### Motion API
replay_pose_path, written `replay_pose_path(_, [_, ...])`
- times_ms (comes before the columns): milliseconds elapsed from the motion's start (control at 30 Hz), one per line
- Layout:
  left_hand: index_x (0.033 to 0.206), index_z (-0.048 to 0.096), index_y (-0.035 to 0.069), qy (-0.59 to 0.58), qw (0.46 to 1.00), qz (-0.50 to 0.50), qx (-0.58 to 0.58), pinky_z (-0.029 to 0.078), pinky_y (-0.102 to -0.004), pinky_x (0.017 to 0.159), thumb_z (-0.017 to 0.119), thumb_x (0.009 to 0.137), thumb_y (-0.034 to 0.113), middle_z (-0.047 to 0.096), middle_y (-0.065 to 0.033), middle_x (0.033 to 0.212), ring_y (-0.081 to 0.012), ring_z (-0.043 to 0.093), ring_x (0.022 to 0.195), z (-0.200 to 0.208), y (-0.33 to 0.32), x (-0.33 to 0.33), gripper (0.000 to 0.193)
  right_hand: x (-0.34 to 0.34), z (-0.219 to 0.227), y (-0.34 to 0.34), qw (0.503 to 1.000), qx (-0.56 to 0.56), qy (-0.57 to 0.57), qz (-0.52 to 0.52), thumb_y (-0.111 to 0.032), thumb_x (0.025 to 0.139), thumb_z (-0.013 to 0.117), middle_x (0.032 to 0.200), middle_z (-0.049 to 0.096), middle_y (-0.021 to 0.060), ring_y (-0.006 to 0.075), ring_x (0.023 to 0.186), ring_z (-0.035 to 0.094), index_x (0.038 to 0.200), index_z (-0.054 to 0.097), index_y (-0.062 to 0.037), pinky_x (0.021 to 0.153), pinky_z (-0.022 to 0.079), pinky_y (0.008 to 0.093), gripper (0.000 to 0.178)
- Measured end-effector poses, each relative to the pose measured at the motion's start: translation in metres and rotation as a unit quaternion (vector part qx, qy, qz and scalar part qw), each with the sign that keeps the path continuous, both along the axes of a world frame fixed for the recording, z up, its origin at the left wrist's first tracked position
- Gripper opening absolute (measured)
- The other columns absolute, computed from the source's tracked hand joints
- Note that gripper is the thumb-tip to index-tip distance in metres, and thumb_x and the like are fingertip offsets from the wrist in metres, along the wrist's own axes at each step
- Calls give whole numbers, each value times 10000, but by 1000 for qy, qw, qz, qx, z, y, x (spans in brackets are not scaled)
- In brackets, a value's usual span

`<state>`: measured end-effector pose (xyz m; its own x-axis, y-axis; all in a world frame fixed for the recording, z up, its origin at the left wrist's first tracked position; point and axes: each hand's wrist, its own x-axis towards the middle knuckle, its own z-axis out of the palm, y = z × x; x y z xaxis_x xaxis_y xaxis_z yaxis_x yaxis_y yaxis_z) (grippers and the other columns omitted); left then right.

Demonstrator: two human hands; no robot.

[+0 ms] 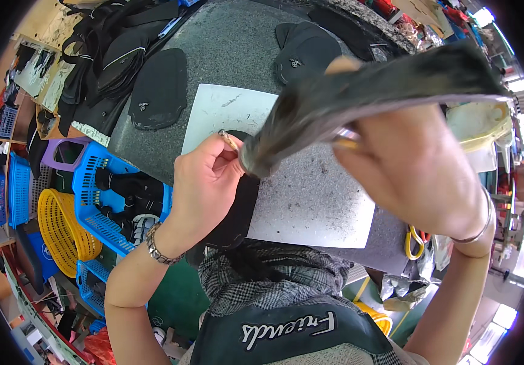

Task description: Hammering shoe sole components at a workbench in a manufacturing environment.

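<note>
The left hand pinches a thin pale rod between its fingers. The right hand holds a dark elongated piece with its fingers around it; motion blur obscures the exact grip. The piece is above the white board, its lower end at the left fingers. The board lies on the grey surface. A black panel rests beyond the board, to the left.

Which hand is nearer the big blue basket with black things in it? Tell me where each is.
Left. The left hand is just right of the big blue basket; the right hand is much farther right.
</note>
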<state>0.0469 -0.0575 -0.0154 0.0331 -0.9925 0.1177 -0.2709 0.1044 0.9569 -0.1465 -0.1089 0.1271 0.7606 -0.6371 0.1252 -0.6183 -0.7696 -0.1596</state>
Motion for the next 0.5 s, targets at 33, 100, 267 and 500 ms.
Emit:
replay_pose_path(33, [885,608,-17,-3,1000,5,3,512,-228,629,672,812,-7,679,-109,756,-119,669,695,2,1,1,98,0,-3,-3,1000,3,-3,5,44,731,663,1010,604,97,188,845,576,1063,589,-19,761,468,314,346])
replay_pose_path(100, [841,598,-64,-16,999,14,42,523,-234,685,664,820,-34,672,-65,787,-108,653,766,3,4,0,76,0,-12,-9,964,54,-261,9,62,772,652,980,618,71,130,845,586,1041,597,-4,743,462,259,282])
replay_pose_path(267, [794,599,-28,-140,988,5,-72,519,-234,641,699,791,-21,675,-88,792,-122,659,705,5,7,-8,101,1,-11,-13,970,-21,-235,53,56,785,647,899,626,70,145,785,599,1007,601,9,713,471,251,231])
replay_pose_path(500, [885,585,1,18,1000,4,-17,508,-266,612,685,803,18,659,-135,781,-153,664,668,-2,-1,-2,131,1,-1,-6,997,1,-63,46,14,766,625,904,579,151,298,773,556,1026,569,-6,721,471,334,267])
